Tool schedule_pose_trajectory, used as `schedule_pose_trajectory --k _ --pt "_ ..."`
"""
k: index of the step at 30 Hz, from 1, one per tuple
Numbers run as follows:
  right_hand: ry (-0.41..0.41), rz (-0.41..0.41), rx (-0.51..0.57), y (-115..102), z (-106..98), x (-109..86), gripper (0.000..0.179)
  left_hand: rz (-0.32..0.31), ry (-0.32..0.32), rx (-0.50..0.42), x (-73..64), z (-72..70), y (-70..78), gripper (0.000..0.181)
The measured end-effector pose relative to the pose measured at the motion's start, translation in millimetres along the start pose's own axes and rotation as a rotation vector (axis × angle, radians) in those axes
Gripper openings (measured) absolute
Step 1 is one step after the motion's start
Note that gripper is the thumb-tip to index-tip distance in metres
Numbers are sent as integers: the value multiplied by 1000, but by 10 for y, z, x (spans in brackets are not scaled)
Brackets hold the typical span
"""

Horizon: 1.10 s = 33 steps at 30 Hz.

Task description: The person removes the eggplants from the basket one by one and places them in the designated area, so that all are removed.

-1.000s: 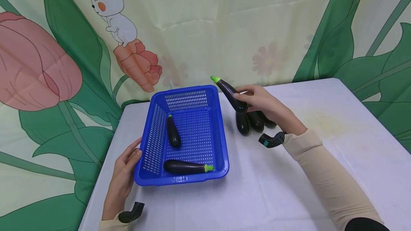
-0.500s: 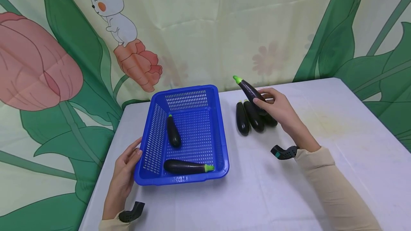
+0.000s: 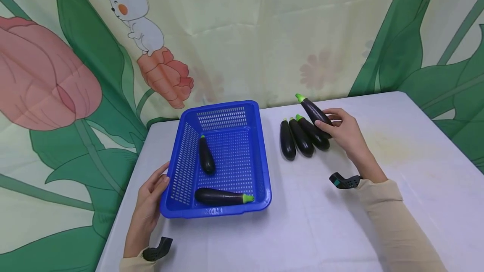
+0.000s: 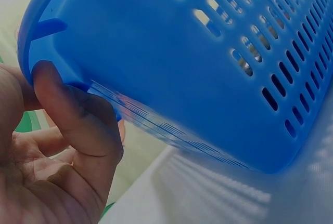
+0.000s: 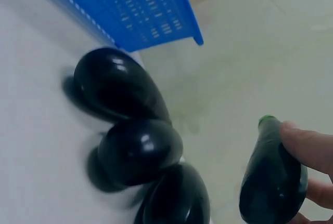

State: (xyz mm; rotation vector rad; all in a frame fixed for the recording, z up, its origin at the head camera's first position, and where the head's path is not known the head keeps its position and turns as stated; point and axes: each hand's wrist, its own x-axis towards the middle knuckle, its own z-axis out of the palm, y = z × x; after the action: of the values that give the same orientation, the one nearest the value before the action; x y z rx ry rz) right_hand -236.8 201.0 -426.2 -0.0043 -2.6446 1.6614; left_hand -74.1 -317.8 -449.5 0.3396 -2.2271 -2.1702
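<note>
In the head view my right hand [image 3: 345, 131] grips a dark eggplant [image 3: 314, 111], its green stem pointing up and left. The right wrist view shows that eggplant [image 5: 273, 177] between thumb and fingers. Just left of it, three eggplants [image 3: 301, 137] lie side by side on the table. My left hand [image 3: 146, 205] holds the left rim of a blue plastic basket [image 3: 264, 167]; in the left wrist view its fingers [image 4: 78, 115] curl at the basket's rim. Inside the basket are two eggplants, one upright in the picture [image 3: 206, 155] and one lying crosswise near the front [image 3: 223, 197].
A white cloth [image 3: 302, 230] covers the table. Behind it hangs a printed backdrop [image 3: 242, 41] with a rabbit, tulip and leaves. A black wrist camera sits on each wrist, the right one [image 3: 345, 180] and the left one [image 3: 158, 249].
My right hand has moved right, away from the basket, carrying its eggplant past the other three, which are now uncovered. The left hand and basket have stayed in place.
</note>
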Motion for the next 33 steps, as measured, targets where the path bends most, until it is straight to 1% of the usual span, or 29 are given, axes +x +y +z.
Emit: schedule_pose_trajectory --k 7,13,21,26,33 --pt "40 -6 -111 165 -113 77 67 3 7 2 5 14 -9 56" --pt "88 -12 -194 321 -117 156 61 1 11 6 -5 15 -2 56" --pt "100 16 -198 480 -47 195 55 -1 13 11 0 13 13 56" --pt "78 19 -215 516 -13 201 54 0 7 13 11 21 18 56" --pt "15 34 -231 506 -7 219 58 -4 11 10 1 12 9 56"
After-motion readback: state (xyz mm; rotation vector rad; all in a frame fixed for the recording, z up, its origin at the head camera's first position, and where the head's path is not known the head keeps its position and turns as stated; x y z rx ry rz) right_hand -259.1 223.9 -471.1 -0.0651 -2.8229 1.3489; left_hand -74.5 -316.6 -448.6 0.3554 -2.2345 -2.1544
